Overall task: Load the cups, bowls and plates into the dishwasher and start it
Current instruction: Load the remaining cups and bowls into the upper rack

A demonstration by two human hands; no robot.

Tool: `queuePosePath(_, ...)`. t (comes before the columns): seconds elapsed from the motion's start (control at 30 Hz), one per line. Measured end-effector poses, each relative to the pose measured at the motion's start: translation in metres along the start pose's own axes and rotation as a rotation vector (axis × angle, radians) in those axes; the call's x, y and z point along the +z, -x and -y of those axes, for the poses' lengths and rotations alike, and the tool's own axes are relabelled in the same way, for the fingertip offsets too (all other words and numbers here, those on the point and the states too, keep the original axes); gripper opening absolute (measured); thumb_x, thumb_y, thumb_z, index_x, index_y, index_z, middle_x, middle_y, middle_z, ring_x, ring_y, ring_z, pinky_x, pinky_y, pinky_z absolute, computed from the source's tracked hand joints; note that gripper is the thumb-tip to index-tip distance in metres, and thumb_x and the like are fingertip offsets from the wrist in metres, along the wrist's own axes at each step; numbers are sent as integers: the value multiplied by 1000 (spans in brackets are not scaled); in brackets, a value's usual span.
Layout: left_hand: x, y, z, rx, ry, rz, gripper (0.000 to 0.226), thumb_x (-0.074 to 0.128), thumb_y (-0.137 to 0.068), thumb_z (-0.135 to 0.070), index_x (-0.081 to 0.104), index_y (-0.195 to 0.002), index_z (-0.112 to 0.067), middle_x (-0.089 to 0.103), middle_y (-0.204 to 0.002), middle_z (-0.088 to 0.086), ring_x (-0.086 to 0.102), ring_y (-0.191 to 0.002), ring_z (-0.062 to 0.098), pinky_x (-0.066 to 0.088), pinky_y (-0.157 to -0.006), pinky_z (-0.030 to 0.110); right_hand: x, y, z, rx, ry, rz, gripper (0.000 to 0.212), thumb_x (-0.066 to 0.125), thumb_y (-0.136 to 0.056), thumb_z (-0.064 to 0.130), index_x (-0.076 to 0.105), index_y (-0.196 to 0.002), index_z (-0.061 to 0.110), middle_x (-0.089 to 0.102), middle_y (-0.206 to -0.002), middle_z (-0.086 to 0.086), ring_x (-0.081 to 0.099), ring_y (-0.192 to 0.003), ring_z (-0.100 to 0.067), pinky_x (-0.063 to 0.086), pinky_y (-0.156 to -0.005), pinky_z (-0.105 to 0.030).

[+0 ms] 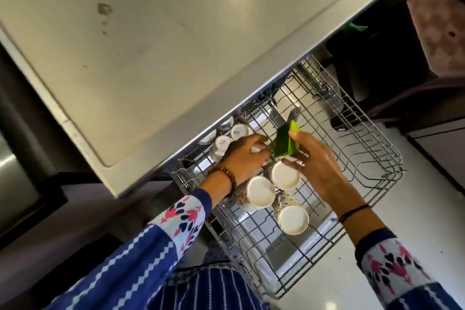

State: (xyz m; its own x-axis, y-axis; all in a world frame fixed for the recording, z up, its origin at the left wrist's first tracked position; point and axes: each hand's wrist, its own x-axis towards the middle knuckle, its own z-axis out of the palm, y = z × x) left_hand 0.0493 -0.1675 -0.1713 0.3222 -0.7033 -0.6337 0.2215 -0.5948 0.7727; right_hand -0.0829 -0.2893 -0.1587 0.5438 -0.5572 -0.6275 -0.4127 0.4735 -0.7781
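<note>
R hand [314, 161] pinches green cup [285, 145] above rack [364, 153]; L hand [242, 158] curled beside it, hold unclear.

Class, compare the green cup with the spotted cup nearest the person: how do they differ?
The green cup is plain green and tilted, held by the right hand; the spotted cup is pale with dots, upside down and untouched. Both are at the wire rack.
</note>
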Motion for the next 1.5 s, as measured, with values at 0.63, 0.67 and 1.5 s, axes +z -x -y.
queuePosePath(0.63, -17, -76, 22, 7, -10, -213, 22, 59, -93, -15, 64, -115, -14, 68, -113, 6, 73, -84, 18, 60, -77, 35, -28, -191, -22, -308, 1204, -326, 72, 79, -80, 32, 42, -136, 7, 49, -137, -18, 43, -129, -38, 47, -89, -47)
queuePosePath(0.67, -18, -76, 23, 7, -2, -213, 22, 59, -93, -15, 64, -115, -13, 68, -113, 6, 72, -85, 18, 61, -75, 33, -26, -192, -23, -308, 1217, -333, 71, 78, -81, 31, 41, -137, 6, 48, -137, -18, 42, -128, -38, 47, -89, -46)
queuePosePath(1.5, -12, -17, 1, 49, -71, -238, 10, 63, -89, -15, 65, -96, -22, 69, -110, 2, 70, -93, 20, 58, -70, 28, 27, -73, -21, -490, 898, -230, 28, 73, -88, 18, 64, -113, 10, 71, -109, -8, 68, -94, -22, 58, -81, -32)
